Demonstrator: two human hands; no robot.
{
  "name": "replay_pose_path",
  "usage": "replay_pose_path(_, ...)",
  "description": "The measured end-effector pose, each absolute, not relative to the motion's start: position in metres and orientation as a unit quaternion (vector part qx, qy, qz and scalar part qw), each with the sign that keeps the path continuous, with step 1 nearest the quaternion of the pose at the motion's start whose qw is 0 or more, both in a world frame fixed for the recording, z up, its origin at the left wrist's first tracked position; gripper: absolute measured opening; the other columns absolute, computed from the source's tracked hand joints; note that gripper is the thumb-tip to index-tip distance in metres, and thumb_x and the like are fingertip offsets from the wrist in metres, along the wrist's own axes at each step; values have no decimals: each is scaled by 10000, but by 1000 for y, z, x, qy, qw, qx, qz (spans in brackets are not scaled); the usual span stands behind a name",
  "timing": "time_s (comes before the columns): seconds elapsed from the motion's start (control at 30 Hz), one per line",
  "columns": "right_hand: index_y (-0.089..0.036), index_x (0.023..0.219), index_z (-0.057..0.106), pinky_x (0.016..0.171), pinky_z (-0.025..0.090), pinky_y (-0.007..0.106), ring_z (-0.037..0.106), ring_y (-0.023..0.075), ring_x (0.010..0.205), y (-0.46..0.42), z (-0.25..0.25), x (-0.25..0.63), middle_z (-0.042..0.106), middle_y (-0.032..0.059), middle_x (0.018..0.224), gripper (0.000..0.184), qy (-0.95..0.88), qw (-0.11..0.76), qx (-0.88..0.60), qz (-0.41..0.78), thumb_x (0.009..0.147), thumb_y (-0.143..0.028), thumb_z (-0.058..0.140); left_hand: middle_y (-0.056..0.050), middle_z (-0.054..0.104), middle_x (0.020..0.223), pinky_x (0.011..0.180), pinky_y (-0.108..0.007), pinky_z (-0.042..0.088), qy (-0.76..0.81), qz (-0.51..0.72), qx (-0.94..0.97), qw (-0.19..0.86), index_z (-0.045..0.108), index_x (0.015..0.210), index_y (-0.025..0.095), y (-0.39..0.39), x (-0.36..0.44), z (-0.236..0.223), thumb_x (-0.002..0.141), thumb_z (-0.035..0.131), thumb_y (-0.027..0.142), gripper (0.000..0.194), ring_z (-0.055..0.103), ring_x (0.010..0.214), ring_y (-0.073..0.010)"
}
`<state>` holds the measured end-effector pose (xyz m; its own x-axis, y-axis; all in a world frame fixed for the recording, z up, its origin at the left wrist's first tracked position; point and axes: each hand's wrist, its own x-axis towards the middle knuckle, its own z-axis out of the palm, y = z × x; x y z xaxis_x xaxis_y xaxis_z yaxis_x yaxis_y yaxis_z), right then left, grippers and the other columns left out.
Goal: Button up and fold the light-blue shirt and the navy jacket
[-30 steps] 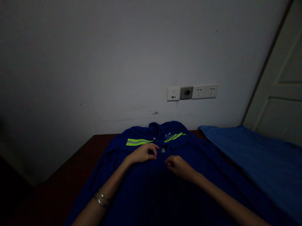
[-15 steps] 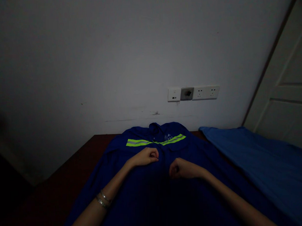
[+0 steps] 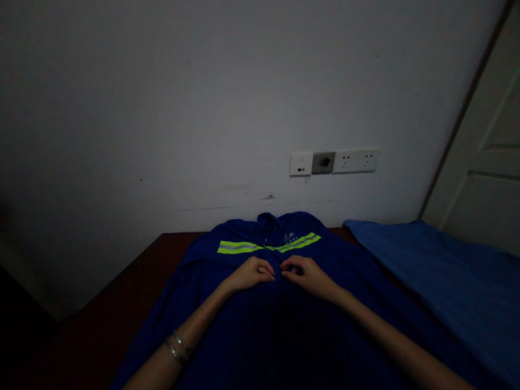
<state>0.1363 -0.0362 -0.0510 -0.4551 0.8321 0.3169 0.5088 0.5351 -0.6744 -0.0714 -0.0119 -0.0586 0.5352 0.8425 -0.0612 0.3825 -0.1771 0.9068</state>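
Coming up from 5 o'clock, R hand [image 3: 311,278] has just drawn nearly level w/ L hand [image 3: 249,273], which has barely moved in the last half sec. From my end, that puts both hands at the shirt's [image 3: 198,272] midline, just short of the stripe [image 3: 236,247], w/ a small gap btwn them. The stripe's two halves looked split 1 sec ago; now they meet or nearly so, so I judge the front edges lie closer there.

Pose: L forearm comes in from 7 o'clock, bracelets [image 3: 177,346] near the wrist, fingertips toward 3. R forearm comes in from 4 o'clock, fingertips toward 9. Both wrists sit low over the cloth, fingers bent, thumbs near the fingers. Grip: each is curled in a loose pinch shape, but I can't tell if either has fabric btwn the tips; too dark.

Shirt lies dead ahead on the desk [image 3: 146,257], collar [image 3: 267,220] at 12, lower part in deep shadow toward 6. Blue cloth [image 3: 444,261] is at 3 o'clock, alongside the shirt. Sockets [image 3: 355,161] are on the wall at 1.
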Motion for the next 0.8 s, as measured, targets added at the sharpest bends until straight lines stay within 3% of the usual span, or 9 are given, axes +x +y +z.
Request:
replay_pose_path(0.3, -193, 840, 672, 602, 405, 217, 579, 134, 657, -42, -67, 120, 667, 16, 753, 170, -799, 281, -478, 232, 731, -288, 582, 25, 596, 582, 454, -175, 254, 428, 275, 702, 498, 583, 970, 112, -17, -67, -64, 632, 686, 329, 415, 414, 435, -55)
replay_pose_path(0.47, -182, 802, 661, 585, 398, 209, 567, 125, 644, -43, -71, 117, 644, 18, 752, 128, -795, 292, -479, 233, 716, -240, 586, 32, 579, 551, 446, -174, 250, 430, 290, 694, 500, 593, 943, 99, -20, -68, -66, 651, 668, 282, 353, 385, 421, -43)
replay_pose_path(0.57, -173, 751, 658, 586, 391, 204, 559, 112, 638, -41, -72, 118, 632, 23, 782, 93, -800, 305, -465, 224, 703, -198, 583, 8, 623, 633, 498, -181, 323, 410, 289, 695, 515, 597, 950, 103, -22, -67, -72, 650, 674, 255, 345, 478, 502, -67)
replay_pose_path(0.7, -178, 741, 670, 559, 368, 207, 558, 120, 630, -39, -74, 122, 635, 13, 724, 99, -805, 284, -470, 225, 700, -197, 582, -36, 668, 847, 719, -235, 417, 367, 290, 727, 503, 636, 901, 118, -28, -63, -80, 617, 691, 174, 294, 588, 779, -137)
replay_pose_path(0.8, -180, 740, 675, 542, 357, 206, 558, 124, 619, -38, -76, 124, 635, 9, 682, 106, -804, 271, -477, 228, 709, -215, 581, -42, 676, 840, 722, -240, 421, 403, 298, 734, 458, 663, 844, 112, -31, -60, -83, 657, 636, 154, 193, 594, 790, -152)
